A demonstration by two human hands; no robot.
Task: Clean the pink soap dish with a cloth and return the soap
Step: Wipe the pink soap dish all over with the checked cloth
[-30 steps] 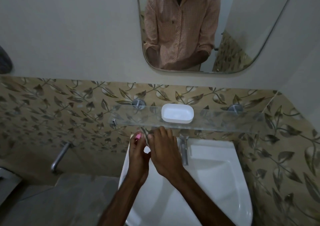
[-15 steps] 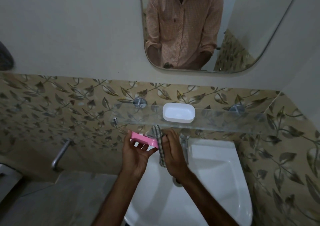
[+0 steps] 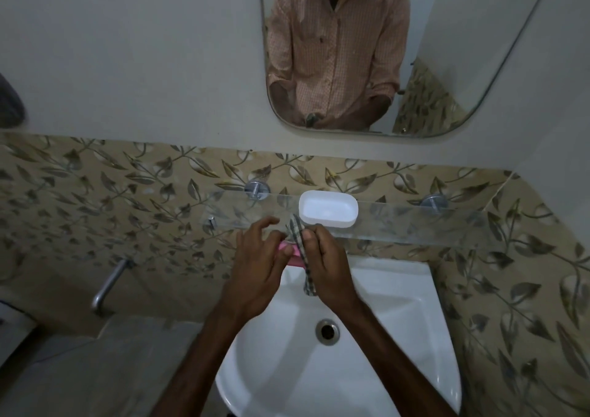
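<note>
- I judge I am in the middle of the wiping step: my left hand [image 3: 255, 266] holds the pink soap dish [image 3: 294, 254] over the back of the sink [image 3: 399, 337], thumb on its near edge and fingers curled loosely above it, so most of the dish is hidden.
- My right hand [image 3: 329, 263] is closed around the cloth [image 3: 301, 247], pinching it against the dish's right end; the cloth's tail hangs down past my palm.
- The soap itself I cannot pick out anywhere, so putting it back is still ahead, and so is setting the dish down.
- A white tray [image 3: 328, 208], shaped like a soap dish, sits on the glass shelf [image 3: 415, 225] just behind my fingers; whether it belongs with the pink one I cannot tell.
- The pink dish looks like hard, smooth plastic with a straight edge.
- The cloth is thin, woven and checked in dull grey and cream, limp enough to fold into a narrow strip.
- The sink is glossy white ceramic, rounded at the front, with a metal drain [image 3: 327, 331].
- The shelf is clear glass on round metal mounts, against leaf-patterned tile.
</note>
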